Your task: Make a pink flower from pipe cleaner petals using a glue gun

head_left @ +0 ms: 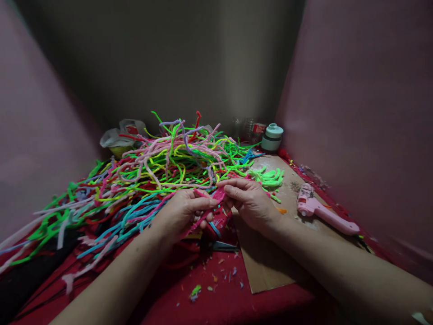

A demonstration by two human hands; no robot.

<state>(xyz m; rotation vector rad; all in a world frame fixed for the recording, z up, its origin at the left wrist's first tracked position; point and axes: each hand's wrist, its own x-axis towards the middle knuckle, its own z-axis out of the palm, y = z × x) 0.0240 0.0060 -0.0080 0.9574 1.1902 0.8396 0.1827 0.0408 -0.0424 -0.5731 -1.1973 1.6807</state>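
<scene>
Two hands on one stem: left hand [184,210] and right hand [248,201] both pinch a pink pipe cleaner [219,195] between thumb and fingertips, and the hands nearly touch each other. The stem is held just above the red cloth [209,302], at the near edge of the big pile of mixed-colour pipe cleaners [162,167]; its lower end trails down and left under the left hand. Handling, my read: very light, fuzzy, so a good grip with no slip; thin wire core, so it bends easily and holds the bend. Best to pinch close on either side of the spot being worked, because a far grip just lets it flop. Cut ends are probably prickly. A red bundle [219,223] sits directly under the hands; I can't tell whether the stem is joined to it. To the right lies a cardboard sheet [267,266] with a pink glue gun [321,212] on it, well clear of the right hand. Short green offcuts [269,177] sit just beyond the right hand, and a pale jar [272,136] stands at the back corner.
</scene>
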